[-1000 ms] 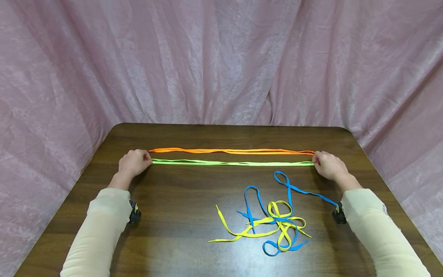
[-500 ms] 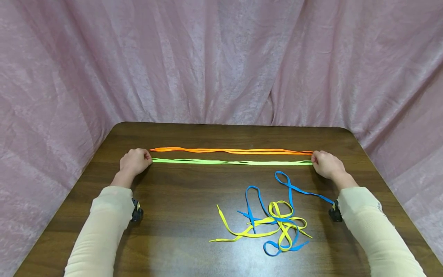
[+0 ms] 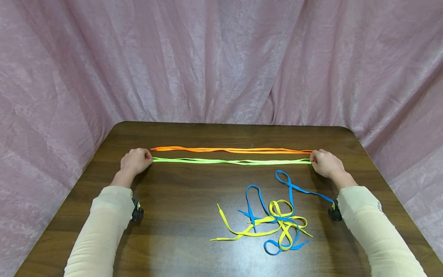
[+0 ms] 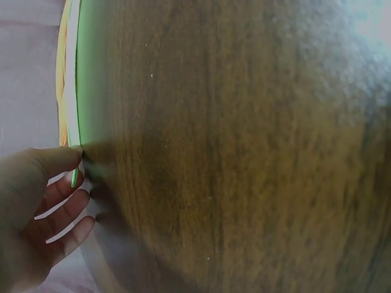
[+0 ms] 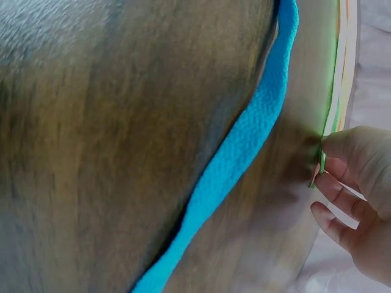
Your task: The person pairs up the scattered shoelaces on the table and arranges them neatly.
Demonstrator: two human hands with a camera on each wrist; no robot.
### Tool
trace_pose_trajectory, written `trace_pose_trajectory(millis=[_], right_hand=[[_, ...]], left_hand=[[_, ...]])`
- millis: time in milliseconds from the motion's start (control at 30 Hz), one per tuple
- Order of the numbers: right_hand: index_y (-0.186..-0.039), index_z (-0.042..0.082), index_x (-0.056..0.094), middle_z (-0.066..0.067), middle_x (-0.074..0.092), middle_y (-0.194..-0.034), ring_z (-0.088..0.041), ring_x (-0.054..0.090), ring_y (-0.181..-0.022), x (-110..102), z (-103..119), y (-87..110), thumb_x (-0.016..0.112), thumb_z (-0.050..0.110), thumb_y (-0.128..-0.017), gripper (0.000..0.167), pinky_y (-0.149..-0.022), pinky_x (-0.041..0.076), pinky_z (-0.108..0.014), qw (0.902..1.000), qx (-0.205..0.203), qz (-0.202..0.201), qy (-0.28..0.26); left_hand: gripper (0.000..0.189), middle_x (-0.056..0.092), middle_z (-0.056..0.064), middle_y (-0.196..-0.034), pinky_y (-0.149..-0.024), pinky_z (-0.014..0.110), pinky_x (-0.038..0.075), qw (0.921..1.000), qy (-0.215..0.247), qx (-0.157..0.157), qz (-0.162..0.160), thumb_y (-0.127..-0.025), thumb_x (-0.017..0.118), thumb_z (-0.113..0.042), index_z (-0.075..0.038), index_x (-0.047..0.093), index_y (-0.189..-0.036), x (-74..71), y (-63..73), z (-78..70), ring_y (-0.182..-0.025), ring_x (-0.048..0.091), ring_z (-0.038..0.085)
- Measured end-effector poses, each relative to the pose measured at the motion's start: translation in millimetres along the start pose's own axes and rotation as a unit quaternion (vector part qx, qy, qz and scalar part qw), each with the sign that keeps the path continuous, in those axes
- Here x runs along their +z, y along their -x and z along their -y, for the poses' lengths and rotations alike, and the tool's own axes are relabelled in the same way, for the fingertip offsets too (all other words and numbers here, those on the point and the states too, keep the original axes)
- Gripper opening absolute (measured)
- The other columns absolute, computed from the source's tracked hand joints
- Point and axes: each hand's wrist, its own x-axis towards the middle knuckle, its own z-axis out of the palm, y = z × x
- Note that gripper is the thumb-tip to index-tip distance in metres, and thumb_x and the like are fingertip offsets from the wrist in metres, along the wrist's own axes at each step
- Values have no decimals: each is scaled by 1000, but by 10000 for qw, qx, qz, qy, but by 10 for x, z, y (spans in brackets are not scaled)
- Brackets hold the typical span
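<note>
Grip on the green lace: Both hands pinch it, the left hand (image 3: 136, 161) at its left end and the right hand (image 3: 326, 163) at its right end, thumb against fingertips; the other fingers are partly curled.
Green lace (image 3: 228, 162): Stretched between the hands over the far half of the brown wooden table (image 3: 180, 211), in strands that run close together; whether its middle touches the wood, I cannot tell.
Long axis: Left to right, almost parallel to the table's far edge.
Ends: One points left, one right; each wrist view shows a short green end beyond the pinch.
Orange lace (image 3: 207, 149): Just beyond the green, nearly parallel, its right end close to the right hand.
Blue and yellow: The blue lace (image 5: 244, 134) and yellow lace (image 3: 256, 234) lie tangled nearer the person, right of centre.
Step in hand: Probably drawing the green lace straight beside the orange.
Next move: Seems to call for even tension, then a gentle release that leaves the strands straight.
</note>
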Motion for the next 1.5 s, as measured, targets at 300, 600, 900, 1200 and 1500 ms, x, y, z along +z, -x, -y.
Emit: trace_pose_trajectory(millis=[300,600,900,1200,1500], right_hand=[[-92,5,59,-8,53,-83,-22,52,-72,-69,2,74,57,7,-82,10,-63,43,-41,9995,-193,191,-128],[-105,4,61,-14,59,-96,-30,59,-84,-184,58,169,63,12,-83,24,-70,46,-49,9979,-500,407,-96],[-113,3,59,-19,58,-106,-35,59,-90,-275,124,331,64,16,-83,33,-73,46,-51,9962,-824,242,-108],[-113,1,59,-23,57,-108,-38,58,-91,-321,173,471,67,16,-81,36,-72,46,-51,9939,-1089,18,-157],[-110,2,61,-17,59,-106,-37,57,-97,-282,219,646,70,13,-76,37,-77,46,-50,9896,-1383,-288,-269]], left_hand=[[11,61,8,-82,-58,40,42,9999,85,116,-56,-83,62,-21,-10,63,-86,14,-5,6,-73,56,28],[18,64,14,-94,-60,43,44,9996,26,246,100,-83,65,-21,-8,64,-95,-55,58,10,-79,58,32],[30,60,19,-110,-63,50,46,9979,-143,607,164,-83,65,-25,-7,64,-108,-164,178,-121,-90,59,38],[35,59,16,-113,-72,55,46,9922,-261,1213,-78,-81,69,-27,-9,64,-111,-170,277,-416,-98,58,39],[35,60,10,-105,-64,46,49,9792,-402,1940,-432,-78,73,-28,-10,66,-107,-123,364,-783,-89,61,30]])
